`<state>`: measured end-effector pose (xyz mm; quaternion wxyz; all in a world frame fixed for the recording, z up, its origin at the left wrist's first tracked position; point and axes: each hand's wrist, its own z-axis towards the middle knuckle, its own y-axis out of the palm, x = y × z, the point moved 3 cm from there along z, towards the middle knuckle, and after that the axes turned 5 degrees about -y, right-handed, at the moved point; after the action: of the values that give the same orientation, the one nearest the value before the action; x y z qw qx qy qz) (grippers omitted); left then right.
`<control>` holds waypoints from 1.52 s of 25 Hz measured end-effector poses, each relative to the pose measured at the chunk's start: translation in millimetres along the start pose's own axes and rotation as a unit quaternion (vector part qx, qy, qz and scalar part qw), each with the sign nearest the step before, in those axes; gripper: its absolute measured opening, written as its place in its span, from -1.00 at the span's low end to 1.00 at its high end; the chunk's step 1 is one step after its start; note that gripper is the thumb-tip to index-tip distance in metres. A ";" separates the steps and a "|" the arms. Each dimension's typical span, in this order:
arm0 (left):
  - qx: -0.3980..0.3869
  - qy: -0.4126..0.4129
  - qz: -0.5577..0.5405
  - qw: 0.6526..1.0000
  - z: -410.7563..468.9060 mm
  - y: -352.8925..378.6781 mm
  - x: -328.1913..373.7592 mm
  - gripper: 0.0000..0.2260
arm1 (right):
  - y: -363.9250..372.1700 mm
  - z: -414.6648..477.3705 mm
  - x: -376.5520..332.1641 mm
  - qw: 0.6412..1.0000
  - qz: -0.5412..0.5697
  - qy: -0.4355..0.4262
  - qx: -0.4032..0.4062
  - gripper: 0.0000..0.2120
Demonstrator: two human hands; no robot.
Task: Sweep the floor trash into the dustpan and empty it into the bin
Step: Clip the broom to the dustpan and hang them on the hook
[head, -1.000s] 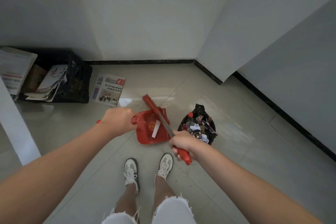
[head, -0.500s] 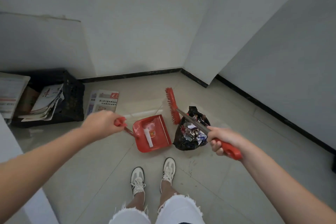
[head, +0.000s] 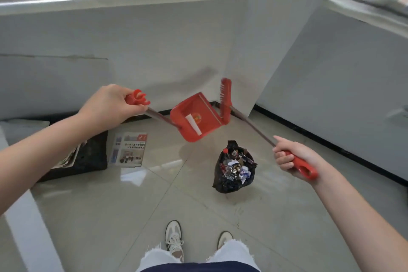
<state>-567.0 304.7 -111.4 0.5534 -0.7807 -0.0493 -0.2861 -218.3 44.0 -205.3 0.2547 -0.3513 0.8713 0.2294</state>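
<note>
My left hand (head: 108, 106) grips the red top of the dustpan handle. The red dustpan (head: 196, 119) hangs in the air, up and left of the bin, with a white strip of paper (head: 193, 125) lying in it. My right hand (head: 289, 154) grips the red handle of the broom (head: 242, 117). The red broom head (head: 225, 99) is raised and touches the dustpan's right edge. The bin (head: 235, 168) is lined with a black bag, stands on the floor below and is full of wrappers and paper.
A newspaper (head: 130, 149) lies on the tiled floor left of the bin. A black crate (head: 88, 157) with papers stands further left by the wall. White walls meet in a corner behind the dustpan. My feet (head: 174, 240) are at the bottom centre.
Both hands rose. The dustpan left the floor and now hangs above and left of the bin; the broom head went up with it and stays at its edge.
</note>
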 end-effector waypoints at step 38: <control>-0.131 -0.392 -0.575 0.706 -189.5 177.8 -56.1 -0.83 | -242.4 -56.0 -18.8 0.977 0.051 0.164 0.127 -0.53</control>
<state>-618.0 81.0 -245.7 0.1042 -0.7074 -0.6633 -0.2208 -45.7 -136.2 -204.7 0.1387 -0.3046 0.9398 0.0691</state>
